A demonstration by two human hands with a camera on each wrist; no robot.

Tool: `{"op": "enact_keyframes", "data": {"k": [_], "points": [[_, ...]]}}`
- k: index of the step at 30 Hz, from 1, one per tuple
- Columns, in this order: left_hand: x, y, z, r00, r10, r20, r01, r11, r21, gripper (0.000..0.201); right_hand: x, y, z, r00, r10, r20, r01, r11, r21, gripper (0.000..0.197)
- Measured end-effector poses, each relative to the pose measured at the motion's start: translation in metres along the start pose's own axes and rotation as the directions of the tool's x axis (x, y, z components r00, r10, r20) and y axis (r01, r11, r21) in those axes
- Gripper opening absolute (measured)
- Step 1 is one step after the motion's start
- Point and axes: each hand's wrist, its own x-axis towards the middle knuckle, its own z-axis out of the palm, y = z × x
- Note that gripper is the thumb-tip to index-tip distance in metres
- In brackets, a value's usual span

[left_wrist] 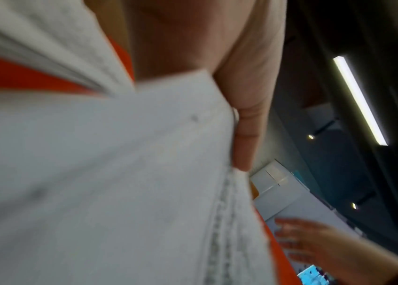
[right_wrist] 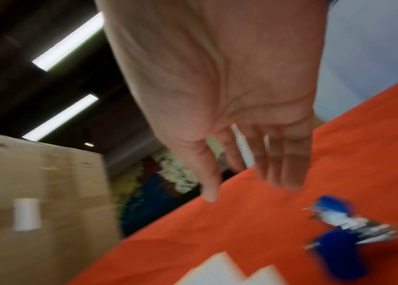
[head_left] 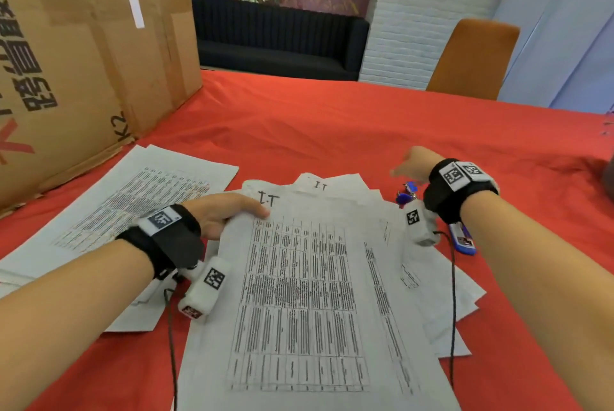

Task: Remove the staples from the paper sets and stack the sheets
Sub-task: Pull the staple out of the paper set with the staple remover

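Observation:
A fanned pile of printed paper sets (head_left: pixel 305 294) lies on the red tablecloth (head_left: pixel 332 118) in front of me. My left hand (head_left: pixel 232 214) pinches the top set at its upper left corner, thumb on top, the corner slightly lifted. In the left wrist view that hand (left_wrist: pixel 249 115) lies along the blurred paper (left_wrist: pixel 95 173). My right hand (head_left: pixel 408 166) hovers with straight fingers just above and beyond a blue staple remover (head_left: pixel 407 193). The right wrist view shows that hand (right_wrist: pixel 266 164) empty, with the staple remover (right_wrist: pixel 339 231) below it on the cloth.
A stack of loose sheets (head_left: pixel 133 204) lies at the left, against a big cardboard box (head_left: pixel 83 62). A blue stapler (head_left: pixel 461 239) lies under my right wrist. An orange chair (head_left: pixel 475 58) stands at the table's far edge.

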Motion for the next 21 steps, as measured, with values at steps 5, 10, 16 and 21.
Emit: {"op": "enact_keyframes", "data": {"k": [5, 10, 16, 21], "points": [[0.006, -0.019, 0.0, 0.997, -0.062, -0.036, 0.059, 0.993, -0.102, 0.056, 0.015, 0.032, 0.017, 0.963, 0.181, 0.201, -0.131, 0.962, -0.238, 0.042], [0.008, -0.022, 0.001, 0.999, -0.037, -0.029, 0.031, 0.979, -0.2, 0.042, 0.028, 0.044, 0.042, 0.98, 0.164, 0.117, -0.15, 0.981, -0.123, 0.062], [0.006, -0.023, 0.0, 0.998, -0.063, -0.005, 0.06, 0.973, -0.223, 0.039, 0.036, 0.031, 0.046, 0.997, 0.01, -0.083, -0.007, 0.999, 0.037, 0.044], [0.008, -0.025, 0.001, 0.998, -0.06, 0.029, 0.065, 0.969, -0.238, 0.034, -0.011, -0.057, 0.04, 0.894, -0.396, -0.212, 0.437, 0.876, 0.206, 0.032]]}}
